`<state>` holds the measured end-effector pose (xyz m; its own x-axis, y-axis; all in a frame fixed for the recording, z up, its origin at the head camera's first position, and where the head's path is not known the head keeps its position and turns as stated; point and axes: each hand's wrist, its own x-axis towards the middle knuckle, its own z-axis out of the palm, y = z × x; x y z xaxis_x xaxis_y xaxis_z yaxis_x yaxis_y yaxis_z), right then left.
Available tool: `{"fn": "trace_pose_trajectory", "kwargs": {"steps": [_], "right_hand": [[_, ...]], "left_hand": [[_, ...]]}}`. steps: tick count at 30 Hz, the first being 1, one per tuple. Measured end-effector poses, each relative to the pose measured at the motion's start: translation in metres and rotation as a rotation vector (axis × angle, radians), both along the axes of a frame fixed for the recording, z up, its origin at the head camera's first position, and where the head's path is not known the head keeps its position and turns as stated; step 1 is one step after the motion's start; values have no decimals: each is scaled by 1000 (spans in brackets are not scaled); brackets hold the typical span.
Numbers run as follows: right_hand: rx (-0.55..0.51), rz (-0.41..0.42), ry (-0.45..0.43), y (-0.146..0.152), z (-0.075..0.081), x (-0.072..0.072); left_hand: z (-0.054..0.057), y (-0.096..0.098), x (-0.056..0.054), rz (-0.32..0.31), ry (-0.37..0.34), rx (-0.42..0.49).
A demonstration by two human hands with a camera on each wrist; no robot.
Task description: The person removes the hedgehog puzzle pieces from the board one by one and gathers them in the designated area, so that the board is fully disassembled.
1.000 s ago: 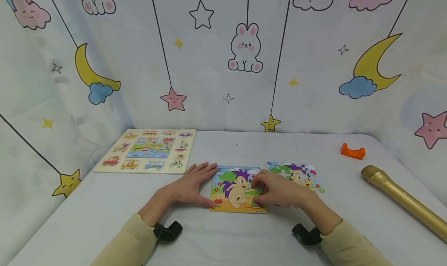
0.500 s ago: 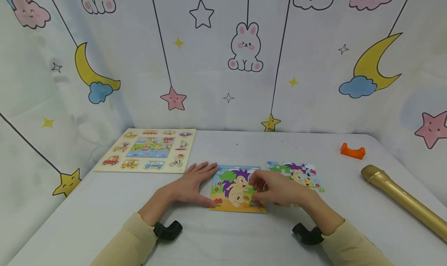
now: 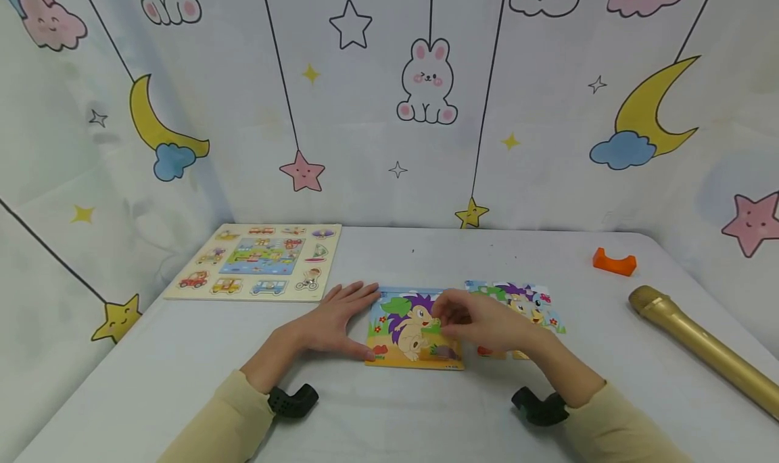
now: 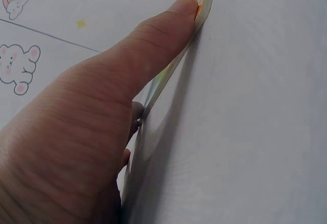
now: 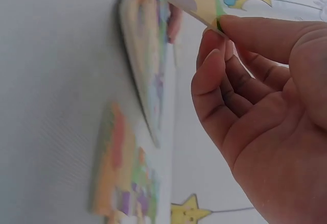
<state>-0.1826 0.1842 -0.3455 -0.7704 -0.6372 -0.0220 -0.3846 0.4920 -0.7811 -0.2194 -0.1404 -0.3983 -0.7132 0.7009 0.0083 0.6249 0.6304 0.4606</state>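
A small jigsaw piece (image 5: 196, 3) with a grey-purple patch and a green edge is pinched between the thumb and fingertips of my right hand (image 3: 487, 322). That hand is over the right side of a hedgehog puzzle board (image 3: 415, 363); the right wrist view shows the piece tilted. My left hand (image 3: 337, 321) lies spread at the board's left side, its thumb (image 4: 179, 9) resting on the lower left edge. Partly hidden behind my right hand is a second picture made of puzzle pieces (image 3: 538, 306), with gaps in it and some lower pieces (image 5: 115, 168) showing below my wrist.
A large cream puzzle board (image 3: 246, 295) with vehicle pictures lies at the back left. On the right are a gold microphone (image 3: 700, 345) and a small orange stand (image 3: 615, 263). A patterned curtain (image 3: 365, 125) stands behind the white table (image 3: 389, 422).
My right hand has lifted slightly away from the board's lower right part with the piece in its fingers, uncovering a grey-brown shape there. The left hand has stayed in place.
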Motion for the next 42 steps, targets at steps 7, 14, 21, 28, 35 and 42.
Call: {"fn": "trace_pose_trajectory", "kwargs": {"steps": [7,14,21,28,35,42], "right_hand": [[-3,-53,19,38,14,1],[24,-112,-20,101,14,7],[42,-128,-106,149,4,12],[92,-176,-135,168,-6,16],[149,-200,-60,171,-12,16],[255,-203,44,175,-8,18]], "left_hand": [[-3,0,-1,2,10,-13],[-1,-1,-1,-2,29,-14],[1,1,-1,4,10,-15],[1,1,1,6,1,-5],[0,1,1,4,-2,-9],[-1,0,0,10,1,-16]]}}
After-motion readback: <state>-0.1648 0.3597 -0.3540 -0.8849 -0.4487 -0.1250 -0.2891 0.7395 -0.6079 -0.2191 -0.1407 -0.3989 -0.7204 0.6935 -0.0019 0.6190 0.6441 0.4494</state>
